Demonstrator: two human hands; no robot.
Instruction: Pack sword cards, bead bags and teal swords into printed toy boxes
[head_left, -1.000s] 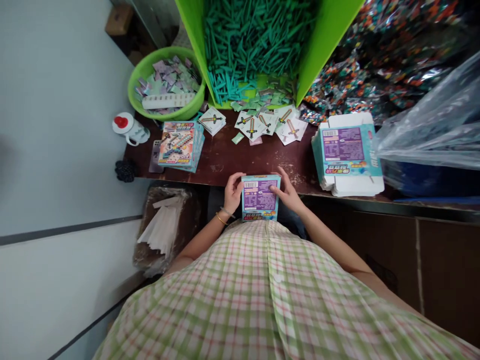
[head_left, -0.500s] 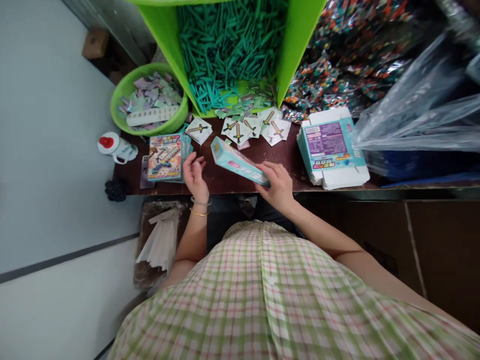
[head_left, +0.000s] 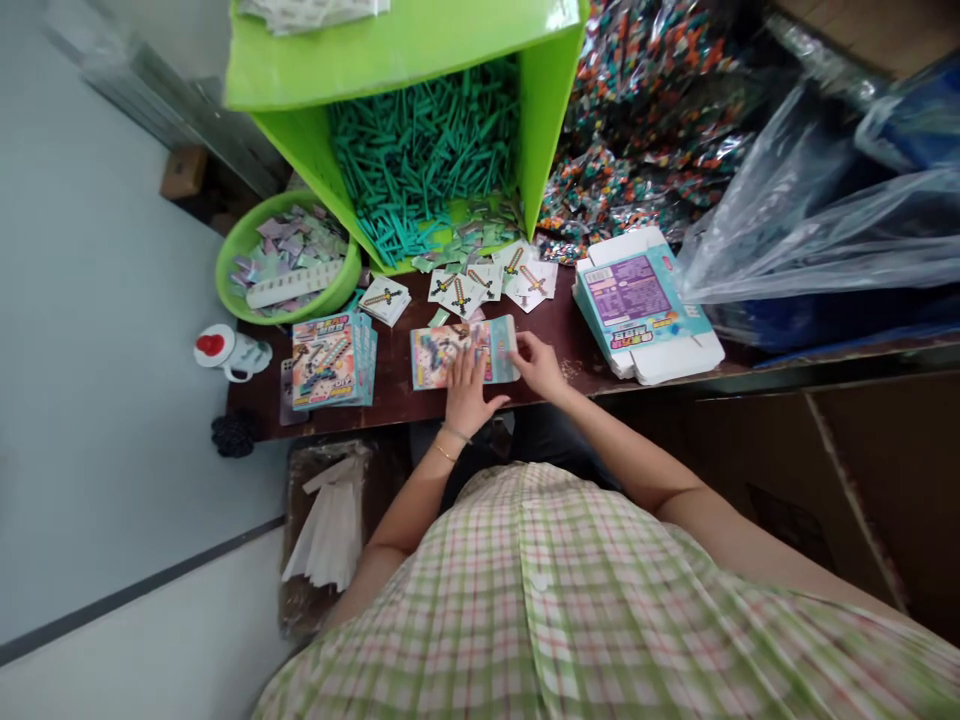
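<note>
Okay, left to right. At the far left of the bench (head_left: pixel 394 395): white mug with a red lid (head_left: pixel 225 350), green basin (head_left: pixel 296 312) of paper slips behind it, then the stack of finished boxes (head_left: pixel 330 360), same spot as a second ago.

Big change in the middle: toy box (head_left: pixel 439 355) no longer tilted up in the air like half a second back, now lying flat on the bench, printed front up, just right of that stack but not touching it. Left hand (head_left: pixel 466 392) moved off from beside the stack, now spread flat and open across the box, pressing down. Right hand (head_left: pixel 536 365) at the box's right end, fingertips on the edge; can't tell whether pinching or just resting. Probably set down and being steadied, not carried anymore.

Behind the box: loose sword cards (head_left: pixel 487 280) and the green bin of teal pieces (head_left: pixel 427 170). Further right: pile of flat cartons (head_left: pixel 637 305), then a clear plastic bag (head_left: pixel 810 230).
</note>
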